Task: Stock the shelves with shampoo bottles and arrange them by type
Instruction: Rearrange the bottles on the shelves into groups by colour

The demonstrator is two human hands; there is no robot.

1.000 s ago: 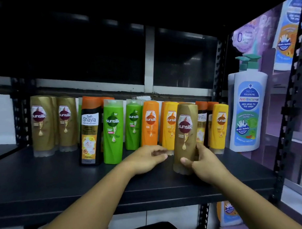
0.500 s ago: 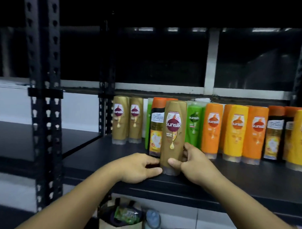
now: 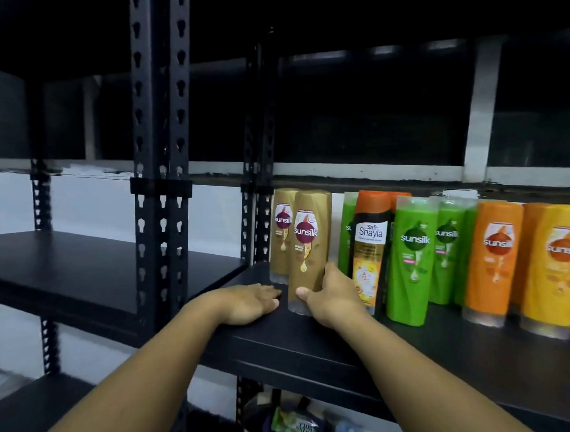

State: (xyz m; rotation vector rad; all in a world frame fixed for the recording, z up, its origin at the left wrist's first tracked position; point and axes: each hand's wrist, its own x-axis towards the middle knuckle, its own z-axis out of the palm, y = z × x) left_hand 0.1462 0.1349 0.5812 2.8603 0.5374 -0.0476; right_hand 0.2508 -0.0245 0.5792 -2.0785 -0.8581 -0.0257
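Grips with the right hand (image 3: pixel 334 298) the lower part of a tall gold plastic shampoo bottle (image 3: pixel 310 245), upright at centre frame on the black metal shelf (image 3: pixel 305 345), just in front of a matching gold bottle (image 3: pixel 281 235). Lays the left hand (image 3: pixel 251 303) flat on the shelf just left of it, fingers straight. Further right: orange-capped black bottle (image 3: pixel 369 251), green bottles (image 3: pixel 411 259), orange bottle (image 3: pixel 494 258).

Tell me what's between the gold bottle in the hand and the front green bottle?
In the head view, a black Safi Shayla bottle with an orange cap stands between the gold bottle the right hand grips and the front green bottle.
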